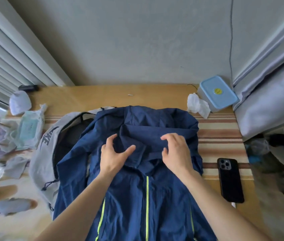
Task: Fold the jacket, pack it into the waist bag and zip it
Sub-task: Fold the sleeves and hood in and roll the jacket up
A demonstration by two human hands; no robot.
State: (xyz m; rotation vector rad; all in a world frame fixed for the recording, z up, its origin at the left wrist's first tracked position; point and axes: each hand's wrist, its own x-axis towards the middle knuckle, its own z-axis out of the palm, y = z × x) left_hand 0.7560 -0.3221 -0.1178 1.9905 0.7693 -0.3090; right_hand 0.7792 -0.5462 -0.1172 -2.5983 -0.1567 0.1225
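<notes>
Navy nylon jacket with neon-yellow zips (137, 197) lies front-up on the wooden table (89, 96), overlapping the open grey waist bag (40, 164) at its left. Left hand (115, 153) and right hand (176, 150) rest on the folded-down hood, fingers loosely curled and spread, gripping nothing.

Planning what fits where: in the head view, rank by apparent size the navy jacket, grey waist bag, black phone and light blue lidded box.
1. Navy jacket
2. Grey waist bag, partly covered by the jacket
3. Black phone and light blue lidded box: look alike; the box is farther away, so unsure.
</notes>
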